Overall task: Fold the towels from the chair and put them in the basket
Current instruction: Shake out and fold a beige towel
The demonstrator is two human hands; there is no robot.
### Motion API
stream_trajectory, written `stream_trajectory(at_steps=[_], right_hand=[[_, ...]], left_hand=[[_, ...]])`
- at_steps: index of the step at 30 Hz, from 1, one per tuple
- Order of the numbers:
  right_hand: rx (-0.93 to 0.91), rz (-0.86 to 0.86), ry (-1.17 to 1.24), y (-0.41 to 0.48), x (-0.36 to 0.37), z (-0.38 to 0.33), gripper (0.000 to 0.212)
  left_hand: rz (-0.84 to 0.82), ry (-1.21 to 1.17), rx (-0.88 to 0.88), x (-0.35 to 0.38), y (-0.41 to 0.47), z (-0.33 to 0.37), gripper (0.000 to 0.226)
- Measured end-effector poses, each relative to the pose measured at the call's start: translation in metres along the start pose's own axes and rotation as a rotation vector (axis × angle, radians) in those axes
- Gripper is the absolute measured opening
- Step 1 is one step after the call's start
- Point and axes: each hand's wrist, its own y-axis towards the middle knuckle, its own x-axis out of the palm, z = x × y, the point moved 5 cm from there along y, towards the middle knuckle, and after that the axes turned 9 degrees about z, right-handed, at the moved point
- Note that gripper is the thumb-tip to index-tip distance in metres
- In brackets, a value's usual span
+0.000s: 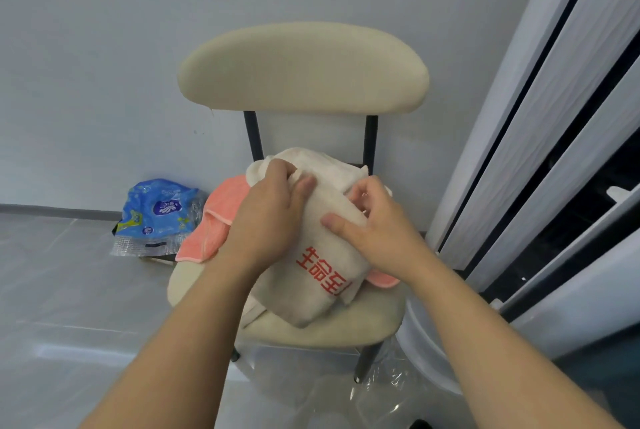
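A cream towel (311,286) with red printed characters lies bunched on the seat of a beige chair (353,328). My left hand (268,217) grips its upper left part, fingers curled into the cloth. My right hand (377,231) holds the towel's right side, thumb laid across the top and fingers curled behind. Under the cream towel lies a pink towel (216,220), which sticks out to the left and shows a corner at the right. No basket is in view.
A blue plastic package (156,213) lies on the grey floor left of the chair, against the wall. White panels with dark gaps (540,137) stand close on the right. Clear plastic film (391,390) lies under the chair.
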Motion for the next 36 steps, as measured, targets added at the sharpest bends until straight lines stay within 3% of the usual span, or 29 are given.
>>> stream_trajectory(at_steps=[4, 7, 11, 17, 20, 23, 28, 33, 36], right_hand=[[-0.044, -0.092, 0.005, 0.003, -0.008, 0.0, 0.039], [-0.039, -0.172, 0.084, 0.002, -0.014, -0.001, 0.027], [0.008, -0.353, 0.152, -0.004, -0.018, -0.004, 0.028], [-0.051, -0.507, -0.034, -0.011, -0.02, -0.008, 0.036], [-0.031, -0.457, -0.014, -0.007, -0.026, -0.006, 0.064], [0.02, -0.394, 0.041, -0.004, -0.026, -0.007, 0.054], [0.178, -0.321, 0.383, -0.003, -0.013, 0.003, 0.05], [0.503, -0.083, 0.892, -0.01, 0.026, 0.02, 0.06], [0.702, -0.125, 0.875, -0.02, 0.052, 0.032, 0.045]], left_hand=[[0.131, -0.077, 0.045, -0.016, 0.004, -0.002, 0.022], [0.17, -0.087, 0.065, -0.027, 0.008, -0.008, 0.014], [0.215, -0.118, 0.072, -0.036, 0.01, -0.014, 0.013], [0.175, -0.096, 0.036, -0.036, 0.009, -0.028, 0.013], [0.2, -0.102, 0.012, -0.04, 0.012, -0.037, 0.013], [0.2, -0.107, -0.026, -0.036, 0.014, -0.038, 0.015], [0.199, -0.126, -0.119, -0.027, 0.019, -0.049, 0.025], [0.237, -0.215, -0.262, -0.017, 0.02, -0.063, 0.031], [0.286, -0.227, -0.313, -0.014, 0.019, -0.067, 0.032]])
